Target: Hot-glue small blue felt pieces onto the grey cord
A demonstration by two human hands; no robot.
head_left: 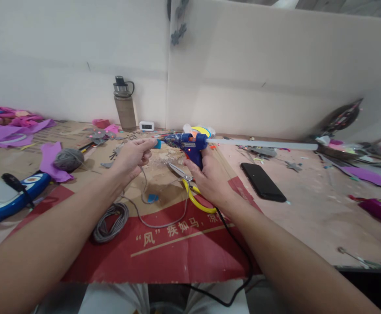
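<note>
My right hand (210,176) is wrapped round the handle of a blue hot glue gun (194,147), whose nozzle points left. A long whitish glue stick (262,143) juts out of its back. In my left hand (134,157), thumb and fingers pinch a small blue piece (158,144) right at the nozzle; whether the two touch I cannot tell. A grey cord (144,185) hangs below that hand and runs to a coil (112,222). Yellow-handled scissors (190,185) lie partly under my right hand. Another blue piece (152,198) rests on the cardboard.
Red-and-brown cardboard (177,257) covers the table's front. A phone (263,182) lies to the right. At the back stand a bottle (125,107) and a small digital clock (146,126). Grey yarn (69,159) and a blue tape dispenser (17,196) are left. The gun's black cable (247,257) drops over the edge.
</note>
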